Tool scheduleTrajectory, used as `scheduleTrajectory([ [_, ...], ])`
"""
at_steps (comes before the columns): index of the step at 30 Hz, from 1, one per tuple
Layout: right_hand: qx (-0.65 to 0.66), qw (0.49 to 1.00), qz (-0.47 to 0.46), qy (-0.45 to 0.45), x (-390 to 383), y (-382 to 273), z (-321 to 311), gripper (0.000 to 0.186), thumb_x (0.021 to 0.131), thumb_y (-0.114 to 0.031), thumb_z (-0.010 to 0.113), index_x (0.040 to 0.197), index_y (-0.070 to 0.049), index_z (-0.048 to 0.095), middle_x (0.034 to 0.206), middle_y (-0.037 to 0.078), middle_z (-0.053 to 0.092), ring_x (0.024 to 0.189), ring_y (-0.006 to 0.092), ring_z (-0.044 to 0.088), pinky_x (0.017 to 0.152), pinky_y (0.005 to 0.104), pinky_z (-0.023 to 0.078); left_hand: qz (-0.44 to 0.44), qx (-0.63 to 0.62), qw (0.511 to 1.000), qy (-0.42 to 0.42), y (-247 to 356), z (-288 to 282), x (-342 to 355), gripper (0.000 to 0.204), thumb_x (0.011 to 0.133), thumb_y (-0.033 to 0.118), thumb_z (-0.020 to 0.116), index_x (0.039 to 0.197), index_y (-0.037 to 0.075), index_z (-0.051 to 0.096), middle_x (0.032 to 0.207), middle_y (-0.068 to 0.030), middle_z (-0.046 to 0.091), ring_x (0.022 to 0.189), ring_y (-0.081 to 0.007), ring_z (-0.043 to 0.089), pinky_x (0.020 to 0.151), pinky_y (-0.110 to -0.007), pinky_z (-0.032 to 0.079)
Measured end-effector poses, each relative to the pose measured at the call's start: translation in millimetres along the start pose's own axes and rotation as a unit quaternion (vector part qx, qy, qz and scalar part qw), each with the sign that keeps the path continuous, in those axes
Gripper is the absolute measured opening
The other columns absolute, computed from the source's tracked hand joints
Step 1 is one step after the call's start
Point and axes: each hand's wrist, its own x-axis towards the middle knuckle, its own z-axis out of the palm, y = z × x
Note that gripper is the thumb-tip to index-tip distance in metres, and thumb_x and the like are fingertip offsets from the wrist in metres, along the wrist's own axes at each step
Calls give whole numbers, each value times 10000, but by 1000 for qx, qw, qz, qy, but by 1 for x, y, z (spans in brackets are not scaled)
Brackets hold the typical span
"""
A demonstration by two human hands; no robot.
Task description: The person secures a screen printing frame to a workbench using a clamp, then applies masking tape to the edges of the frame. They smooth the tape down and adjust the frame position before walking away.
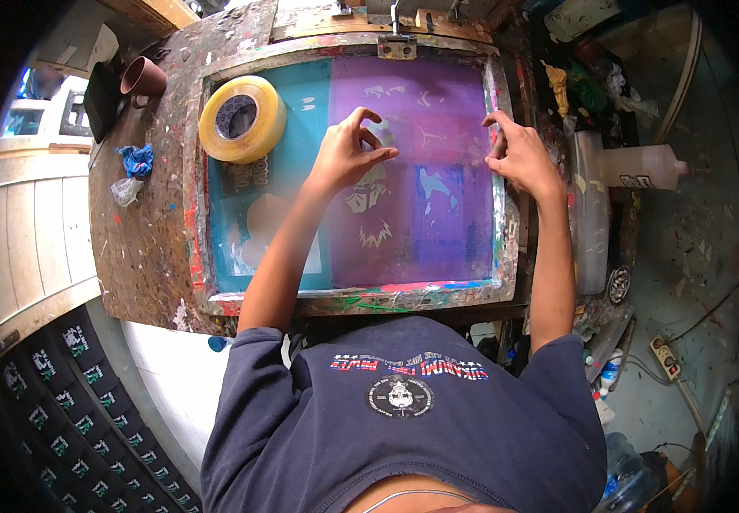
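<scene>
From the head camera, a screen-printing frame lies flat on a paint-spattered worktable, filling most of the table's middle. Its mesh is coated purple across the centre and right, with a teal band down the left side; pale stencil shapes show through the purple, among them a figure-like outline and a claw-like mark lower down. The frame's edges are crusted with streaks of red, green and blue ink, and a metal clamp grips its far edge.

The left hand hovers over or rests lightly on the purple mesh near the middle, fingers loosely curled and spread, holding nothing. The right hand sits at the frame's right edge, fingers bent, the fingertips close to the rim; whether they pinch anything there cannot be told.

A thick roll of yellowish tape lies on the teal part of the mesh, at the frame's far left corner, well apart from the left hand. A brown cup stands on the table beyond the frame's left corner, with a crumpled blue rag nearby. A pale plastic bottle lies on its side to the right of the frame
</scene>
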Motion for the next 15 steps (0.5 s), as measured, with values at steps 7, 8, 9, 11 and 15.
scheduleTrajectory([
  [7, -16, 1000, 1, -8, 1, 2, 1, 527, 701, 29, 746, 1204, -12, 595, 733, 118, 643, 688, 229, 654, 706, 376, 525, -3, -9, 1000, -5, 0, -1, -1, 567, 794, 310, 878, 1184, 25, 581, 796, -92, 767, 699, -162, 696, 665, -309, 511],
  [8, -20, 1000, 3, -11, 1, 2, 1, 532, 698, 29, 749, 1205, -14, 596, 736, 121, 643, 694, 233, 655, 711, 378, 525, 0, -12, 1000, -5, 0, -1, -1, 568, 793, 314, 878, 1181, 26, 580, 798, -93, 767, 704, -165, 696, 670, -312, 511],
  [9, -23, 1000, 4, -10, 1, 2, 2, 535, 697, 28, 751, 1207, -18, 598, 740, 123, 644, 695, 236, 655, 712, 381, 526, 2, -11, 1000, -5, 0, -1, -2, 568, 792, 318, 878, 1179, 27, 580, 799, -93, 768, 708, -169, 695, 674, -315, 511],
  [11, -28, 1000, 2, -11, 2, 3, 2, 541, 695, 27, 756, 1211, -24, 601, 748, 128, 646, 698, 242, 655, 714, 386, 526, 5, -11, 1000, -4, 0, -1, -2, 570, 791, 325, 878, 1175, 29, 579, 802, -95, 768, 716, -176, 695, 682, -320, 510],
  [15, -41, 999, -9, 0, 2, 7, 5, 551, 697, 29, 756, 1222, -31, 601, 745, 123, 638, 705, 251, 644, 720, 389, 525, 7, -2, 1000, -3, 0, -1, -2, 571, 786, 326, 881, 1169, 29, 579, 808, -99, 769, 727, -186, 696, 691, -327, 511],
])
